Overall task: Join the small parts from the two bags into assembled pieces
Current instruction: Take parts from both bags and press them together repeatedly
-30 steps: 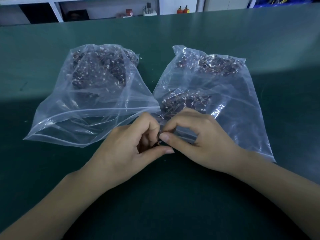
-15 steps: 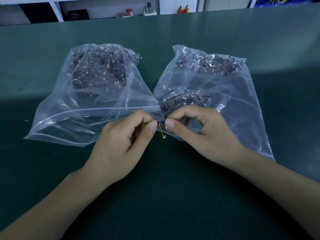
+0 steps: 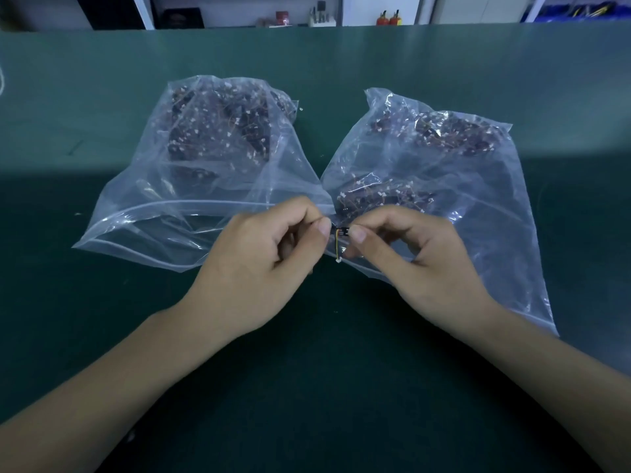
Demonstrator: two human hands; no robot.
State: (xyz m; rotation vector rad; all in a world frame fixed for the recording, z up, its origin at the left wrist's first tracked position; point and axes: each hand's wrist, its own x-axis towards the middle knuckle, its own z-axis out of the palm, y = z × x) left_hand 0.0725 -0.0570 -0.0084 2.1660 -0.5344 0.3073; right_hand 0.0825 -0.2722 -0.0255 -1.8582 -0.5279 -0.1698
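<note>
We're mid-join: left hand (image 3: 259, 254) and right hand (image 3: 420, 257) each pinch an end of the small wired part (image 3: 340, 233), held just ahead of both bags' mouths; next, probably press halves home.

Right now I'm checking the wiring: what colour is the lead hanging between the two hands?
Yellow-orange, ending in a small white connector; the head view shows the lead.

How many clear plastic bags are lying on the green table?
2: the left bag lies beyond the left hand; the right bag lies beyond and partly under the right hand.
</note>
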